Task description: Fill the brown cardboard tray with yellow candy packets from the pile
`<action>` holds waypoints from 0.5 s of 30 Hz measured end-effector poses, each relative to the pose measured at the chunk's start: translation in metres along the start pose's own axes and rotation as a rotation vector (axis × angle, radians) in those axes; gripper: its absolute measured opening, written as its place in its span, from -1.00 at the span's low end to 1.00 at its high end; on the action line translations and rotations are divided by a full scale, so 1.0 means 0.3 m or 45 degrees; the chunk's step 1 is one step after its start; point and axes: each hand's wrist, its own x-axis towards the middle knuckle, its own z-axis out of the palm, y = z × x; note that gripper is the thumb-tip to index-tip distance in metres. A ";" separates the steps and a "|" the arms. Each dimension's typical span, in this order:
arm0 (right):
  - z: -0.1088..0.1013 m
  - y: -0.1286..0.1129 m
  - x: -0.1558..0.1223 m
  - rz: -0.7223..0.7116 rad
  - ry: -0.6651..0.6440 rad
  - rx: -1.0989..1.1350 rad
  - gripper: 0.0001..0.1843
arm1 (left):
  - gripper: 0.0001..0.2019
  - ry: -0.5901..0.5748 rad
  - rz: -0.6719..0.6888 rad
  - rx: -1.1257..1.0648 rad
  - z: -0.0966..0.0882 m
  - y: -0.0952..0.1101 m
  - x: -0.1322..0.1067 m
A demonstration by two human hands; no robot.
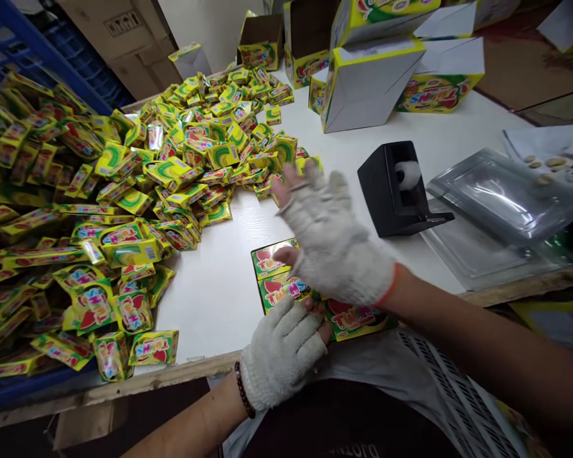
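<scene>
My left hand (281, 350), in a white fingerless knit glove, rests at the table's front edge with its fingers curled on a row of small green-and-yellow candy boxes (279, 273) laid flat side by side. My right hand (329, 235), gloved the same way, hovers over that row with fingers stretched out toward the big pile of loose candy boxes (124, 191); nothing shows in it. Part of the row is hidden under both hands.
A black tape dispenser (396, 191) stands right of my hands. Clear plastic trays (501, 203) lie at the right edge. Open yellow display cartons (372, 83) stand at the back. A blue crate (52, 57) is at the far left.
</scene>
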 end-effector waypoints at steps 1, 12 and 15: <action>0.039 -0.017 0.018 -0.023 -0.106 0.000 -0.16 | -0.72 -0.008 0.006 0.010 -0.006 0.002 0.004; -0.041 0.180 -0.053 0.349 0.305 0.647 -0.61 | -0.79 0.087 0.058 0.136 0.013 0.016 -0.005; -0.220 0.435 -0.155 0.844 0.517 0.315 -0.61 | -0.83 0.231 0.076 0.126 0.045 0.009 -0.002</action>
